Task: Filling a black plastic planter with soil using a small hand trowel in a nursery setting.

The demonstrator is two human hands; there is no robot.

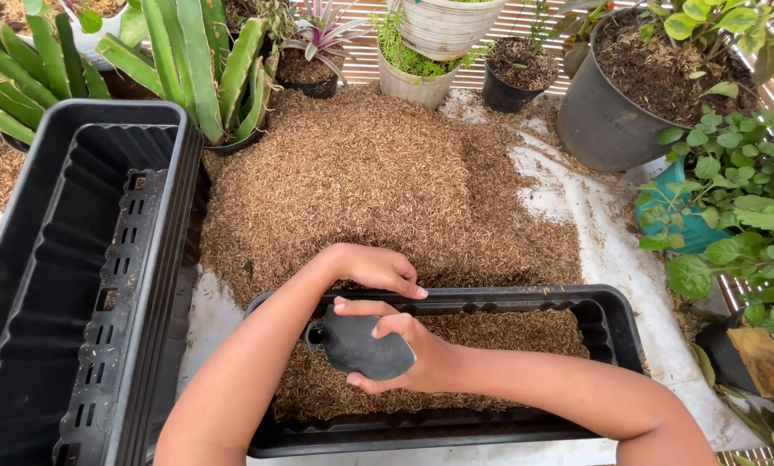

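Black planter (616,324), half-filled with husks (490,332), is cut off below. Right hand (404,349) clamps a dark scoop (361,349), handle hidden; left hand (374,267), fingers loosely curled, rests on the far rim. Husk heap (378,181) lies behind.

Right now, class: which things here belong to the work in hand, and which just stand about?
In use: right hand, dark scoop, left hand, black planter trough, husk pile.
Standing about: empty trough, cactus, large soil pot, white pot.
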